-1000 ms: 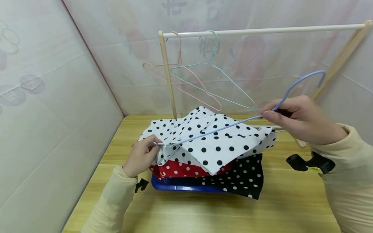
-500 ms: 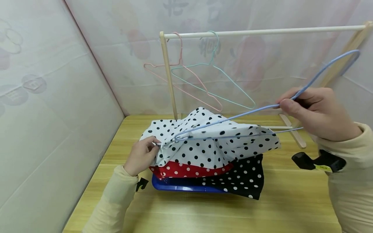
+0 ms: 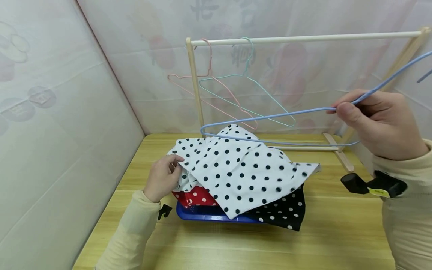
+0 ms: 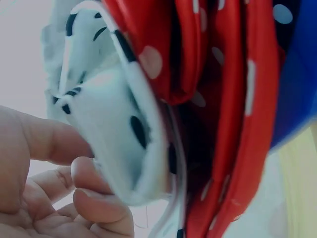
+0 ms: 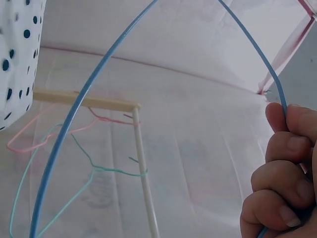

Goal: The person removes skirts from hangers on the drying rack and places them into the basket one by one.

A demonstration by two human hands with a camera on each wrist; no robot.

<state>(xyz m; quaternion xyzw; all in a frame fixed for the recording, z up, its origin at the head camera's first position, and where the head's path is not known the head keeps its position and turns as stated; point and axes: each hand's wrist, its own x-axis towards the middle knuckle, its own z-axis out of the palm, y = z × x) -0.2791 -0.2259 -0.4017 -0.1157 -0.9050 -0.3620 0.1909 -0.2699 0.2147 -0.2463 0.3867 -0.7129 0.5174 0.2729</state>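
My right hand [image 3: 381, 122] grips a blue wire hanger [image 3: 283, 114] near its neck. The hanger is raised above the cloth with its hook up at the right edge. In the right wrist view, the fingers curl round the blue wire [image 5: 74, 114]. At the left, my left hand [image 3: 163, 178] pinches the edge of a white cloth [image 3: 236, 168] with black dots. The left wrist view shows the folded white edge [image 4: 114, 119] at the fingertips. Below that cloth lie a red dotted cloth [image 3: 199, 197] and a black dotted cloth [image 3: 287, 210], spread over a blue basket [image 3: 216, 217].
Behind the cloths stands a clothes rack with a white rail [image 3: 303, 38] and wooden posts [image 3: 195, 86]. A pink hanger [image 3: 222, 112] and a mint hanger [image 3: 270, 95] hang at its left. All of it rests on a wooden table [image 3: 209, 247].
The right hand has drawn the blue hanger up and to the right, off the white cloth. The cloth's front corner has dropped over the basket rim. The left hand has barely moved.
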